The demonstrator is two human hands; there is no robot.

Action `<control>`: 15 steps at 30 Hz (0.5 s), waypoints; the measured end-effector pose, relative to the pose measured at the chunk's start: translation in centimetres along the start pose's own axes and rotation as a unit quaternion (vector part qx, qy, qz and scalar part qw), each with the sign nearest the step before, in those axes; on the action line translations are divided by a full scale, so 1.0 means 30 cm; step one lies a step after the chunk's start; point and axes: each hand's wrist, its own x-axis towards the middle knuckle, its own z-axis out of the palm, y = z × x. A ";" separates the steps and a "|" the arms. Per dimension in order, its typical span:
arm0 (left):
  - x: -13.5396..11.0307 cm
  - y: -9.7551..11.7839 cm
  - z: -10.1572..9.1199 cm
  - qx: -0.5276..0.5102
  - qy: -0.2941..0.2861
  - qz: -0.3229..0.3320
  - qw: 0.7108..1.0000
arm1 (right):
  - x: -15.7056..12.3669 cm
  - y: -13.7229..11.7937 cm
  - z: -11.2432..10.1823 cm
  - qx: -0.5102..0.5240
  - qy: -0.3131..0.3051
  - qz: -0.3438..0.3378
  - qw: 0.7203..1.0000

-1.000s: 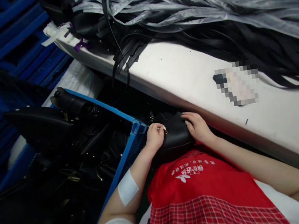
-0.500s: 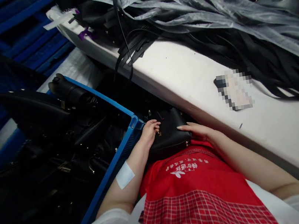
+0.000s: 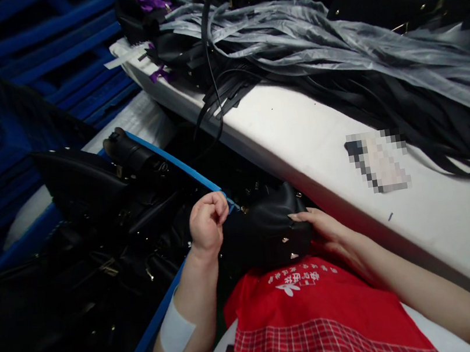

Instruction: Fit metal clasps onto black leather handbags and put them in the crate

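A black handbag [image 3: 277, 222] with small gold-coloured metal fittings lies in my lap, against the red apron [image 3: 319, 298]. My right hand [image 3: 324, 227] grips its right side, with the thumb on top and the fingers partly hidden beneath. To the left of the bag, my left hand [image 3: 209, 221] is raised over the corner of the blue crate, its fingers curled in a fist. Whatever it may hold is hidden. The bag's lower left part blends into the dark.
On my left, a blue crate [image 3: 181, 169] is heaped with black bags [image 3: 81, 181]. A white table [image 3: 298, 125] runs along my right, bearing black straps [image 3: 363, 86], clear plastic wrapping [image 3: 284, 33] and a pixelated item [image 3: 378, 163]. Blue pallets [image 3: 79, 52] stand behind.
My left hand has moved left off the bag and closed into a fist. The bag has turned, showing its side fittings, while my right hand stays on it. The view has shifted slightly.
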 end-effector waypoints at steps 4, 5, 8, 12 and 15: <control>-0.072 0.012 0.010 0.053 -0.077 -0.032 0.995 | -0.017 0.005 0.011 0.028 0.027 -0.009 0.999; -0.091 0.006 0.009 0.062 -0.095 -0.041 0.993 | -0.017 0.003 0.007 0.033 0.034 -0.008 0.999; -0.138 -0.007 -0.010 0.077 -0.092 -0.040 0.992 | -0.010 -0.011 -0.013 0.041 0.043 0.001 0.998; -0.167 0.000 -0.069 0.113 0.044 0.029 0.992 | 0.014 -0.033 -0.045 0.036 0.058 0.021 0.997; -0.182 0.014 -0.109 0.141 0.147 0.064 0.977 | 0.007 -0.045 -0.045 0.029 0.078 0.023 0.996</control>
